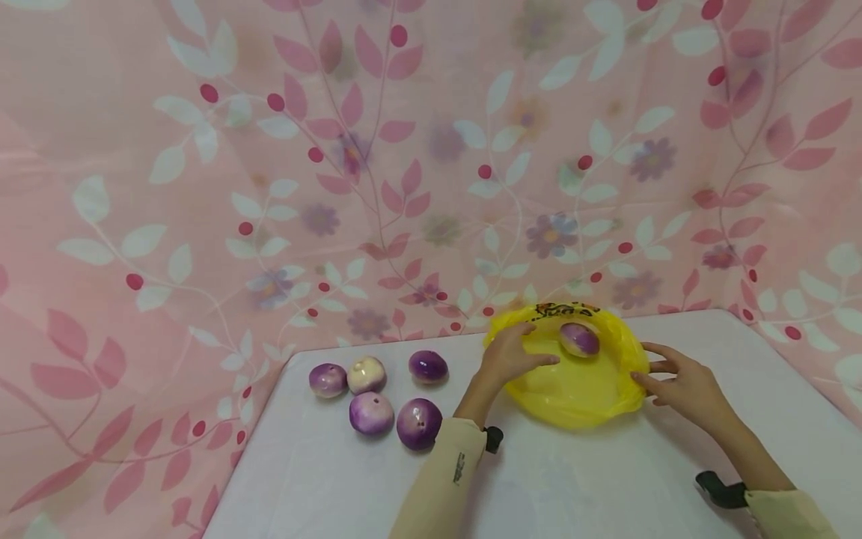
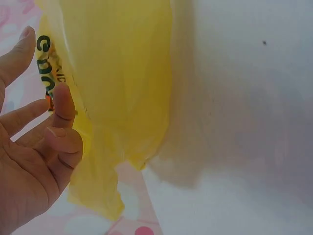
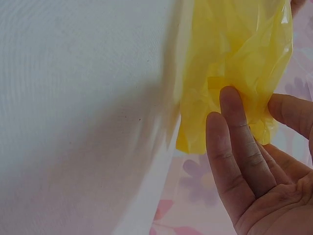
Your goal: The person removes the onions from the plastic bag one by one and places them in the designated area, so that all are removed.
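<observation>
A yellow plastic bag (image 1: 572, 408) stands wide-mouthed on the table, with dark printing on its far rim. Inside it lies one glossy purple-and-white round vegetable (image 1: 579, 340), its exact kind unclear. My left hand (image 1: 509, 358) is at the bag's left rim, fingers spread and loosely bent; in the left wrist view nothing sits between them. At the opposite side, my right hand (image 1: 687, 385) has its fairly straight fingers (image 3: 232, 112) against the bag's outer wall, the thumb apart from them. Whether the thumb touches the plastic cannot be told.
Left of the bag, several similar purple-and-white vegetables (image 1: 372, 414) lie in a loose group. One darker purple vegetable (image 1: 428, 367) sits behind, nearer the bag. A white cloth covers the table (image 1: 559, 486). Behind it hangs a pink floral curtain (image 1: 431, 165).
</observation>
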Tool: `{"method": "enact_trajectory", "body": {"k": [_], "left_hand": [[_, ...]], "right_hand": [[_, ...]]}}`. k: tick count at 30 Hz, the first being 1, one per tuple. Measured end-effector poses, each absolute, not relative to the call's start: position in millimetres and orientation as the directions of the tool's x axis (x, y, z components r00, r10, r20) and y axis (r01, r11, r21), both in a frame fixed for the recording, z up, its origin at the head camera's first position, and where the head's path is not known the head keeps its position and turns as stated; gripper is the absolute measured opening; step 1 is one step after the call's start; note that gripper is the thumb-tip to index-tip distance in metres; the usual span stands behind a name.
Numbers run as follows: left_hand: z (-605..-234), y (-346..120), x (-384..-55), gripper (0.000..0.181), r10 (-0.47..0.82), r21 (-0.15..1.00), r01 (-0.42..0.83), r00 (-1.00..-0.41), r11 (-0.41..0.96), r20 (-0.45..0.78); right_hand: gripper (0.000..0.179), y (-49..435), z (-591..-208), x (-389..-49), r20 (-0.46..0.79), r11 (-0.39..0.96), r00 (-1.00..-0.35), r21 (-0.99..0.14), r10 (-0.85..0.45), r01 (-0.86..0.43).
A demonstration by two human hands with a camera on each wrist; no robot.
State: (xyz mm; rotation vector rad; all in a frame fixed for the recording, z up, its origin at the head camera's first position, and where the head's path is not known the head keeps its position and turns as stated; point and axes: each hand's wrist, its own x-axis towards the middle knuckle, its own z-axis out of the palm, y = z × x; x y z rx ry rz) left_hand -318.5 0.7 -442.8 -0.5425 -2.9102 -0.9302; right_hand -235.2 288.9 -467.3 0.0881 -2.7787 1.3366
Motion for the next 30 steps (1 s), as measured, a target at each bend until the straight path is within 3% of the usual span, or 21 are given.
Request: {"method": "enact_trajectory", "body": {"k": [13, 22, 30], "left_hand": [[-458.0, 35.1, -321.0, 0.077, 0.281, 0.571, 0.3, -0.952, 0.764, 0.123], [-461.6, 48.3, -322.9, 0.076, 0.29, 0.521, 0.312, -0.949, 0.795, 0.126], [-465.4, 57.0, -326.6, 0.063, 0.29, 0.48, 0.304, -0.951, 0.823, 0.104]], "right_hand": [[0.078, 288.7, -468.0, -233.2, 0.056, 0.617, -0.998, -0.785, -0.027, -0.061], [0.078, 290.3, -468.8, -233.6, 0.068, 0.626, -0.997, -0.777, -0.033, -0.074], [0.079, 288.7, -467.2, -235.5, 0.059, 0.625, -0.998, -0.778, -0.028, -0.063]]}}
